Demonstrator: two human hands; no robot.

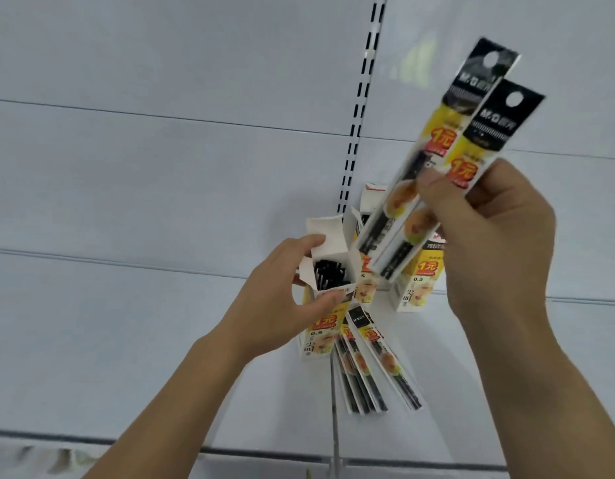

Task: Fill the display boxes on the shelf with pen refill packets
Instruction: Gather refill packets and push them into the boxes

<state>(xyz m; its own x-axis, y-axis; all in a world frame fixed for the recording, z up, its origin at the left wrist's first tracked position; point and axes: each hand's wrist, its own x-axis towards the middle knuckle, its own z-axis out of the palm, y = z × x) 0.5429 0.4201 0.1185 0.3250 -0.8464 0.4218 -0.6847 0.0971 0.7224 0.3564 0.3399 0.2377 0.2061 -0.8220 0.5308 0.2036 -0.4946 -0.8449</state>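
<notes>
while the left hand (285, 288) grips the open display box (325, 271) by its upper end, thumb on one wall and fingers curled round the other, the right hand (486, 229) pinches two refill packets (448, 160) between thumb and curled fingers, about midway along their length. the packets' long axis runs on a slant: black hanger ends up and away from the fingers, lower ends pointing down and to the left, toward the box mouth. that mouth sits below and left of the right fingertips, near the packets' lower ends but not touching them, and it already shows dark refill tips inside. so the right hand is the one to travel, sliding along the packets' own axis. more loose packets (371, 357) lie on the shelf (161, 357) below the left fingers, beside another box (416, 281).
</notes>
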